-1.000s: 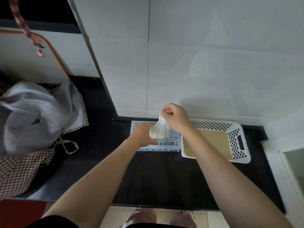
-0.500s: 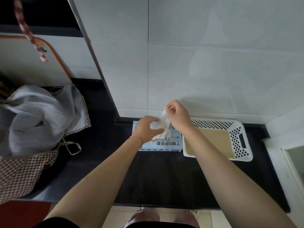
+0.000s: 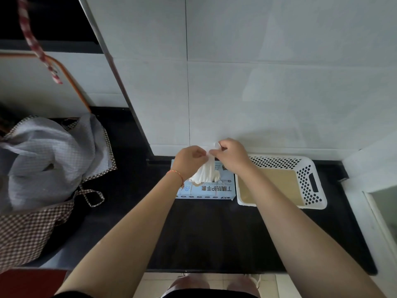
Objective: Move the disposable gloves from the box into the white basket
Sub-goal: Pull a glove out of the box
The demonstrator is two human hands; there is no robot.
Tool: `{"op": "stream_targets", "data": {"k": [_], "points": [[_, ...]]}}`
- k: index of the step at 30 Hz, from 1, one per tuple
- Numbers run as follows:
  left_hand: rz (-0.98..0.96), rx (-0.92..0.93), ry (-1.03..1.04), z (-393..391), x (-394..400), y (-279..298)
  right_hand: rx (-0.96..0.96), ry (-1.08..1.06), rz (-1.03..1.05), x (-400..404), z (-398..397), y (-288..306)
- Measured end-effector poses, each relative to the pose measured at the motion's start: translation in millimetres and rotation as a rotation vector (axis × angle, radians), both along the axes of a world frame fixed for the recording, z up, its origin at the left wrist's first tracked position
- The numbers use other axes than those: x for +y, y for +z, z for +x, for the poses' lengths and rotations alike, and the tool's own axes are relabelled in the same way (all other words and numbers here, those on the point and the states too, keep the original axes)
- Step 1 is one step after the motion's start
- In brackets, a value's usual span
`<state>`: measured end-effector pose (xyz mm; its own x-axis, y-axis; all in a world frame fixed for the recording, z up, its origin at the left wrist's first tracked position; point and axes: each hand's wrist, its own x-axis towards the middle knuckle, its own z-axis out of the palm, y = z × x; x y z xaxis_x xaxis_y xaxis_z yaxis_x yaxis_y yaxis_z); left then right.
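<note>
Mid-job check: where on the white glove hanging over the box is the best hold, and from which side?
Probably the bunched top end, from above. The glove hangs in a narrow gather there and fans out loose above the box. The left hand and right hand already pinch that top. From there it lifts clear toward the white basket on the right.

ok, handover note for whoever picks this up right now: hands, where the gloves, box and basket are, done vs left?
Left hand: pinches the top of the white gloves.
Right hand: pinches the same bunch at its top.
Gloves hang between both hands, above the glove box, lower end at the box opening.
White basket stands right beside the box on the black counter; no gloves visible in it.
Done: bunch mostly pulled out.
Left: carry it right, drop it in the basket, repeat if the box holds more.
</note>
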<state>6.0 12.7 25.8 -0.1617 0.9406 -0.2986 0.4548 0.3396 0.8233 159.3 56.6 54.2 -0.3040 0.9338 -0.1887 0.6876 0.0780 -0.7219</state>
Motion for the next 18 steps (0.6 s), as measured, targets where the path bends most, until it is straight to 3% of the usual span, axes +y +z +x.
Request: {"op": "stream_targets", "data": {"k": [4, 9, 14, 18], "points": [[-0.158, 0.072, -0.139, 0.2, -12.0, -19.6, 0.003, -0.007, 0.026, 0.3, -4.3, -2.0], [-0.239, 0.001, -0.151, -1.2, -15.2, -31.3, 0.051, -0.052, 0.127, 3.2, -11.1, 3.4], [-0.272, -0.061, -0.106, -7.9, -17.9, -34.9, 0.218, -0.091, 0.327, 10.9, -18.4, 48.6], [-0.204, -0.153, -0.039, -12.1, -17.3, -25.7, 0.044, 0.032, 0.306, 22.2, -9.6, 77.1]]}}
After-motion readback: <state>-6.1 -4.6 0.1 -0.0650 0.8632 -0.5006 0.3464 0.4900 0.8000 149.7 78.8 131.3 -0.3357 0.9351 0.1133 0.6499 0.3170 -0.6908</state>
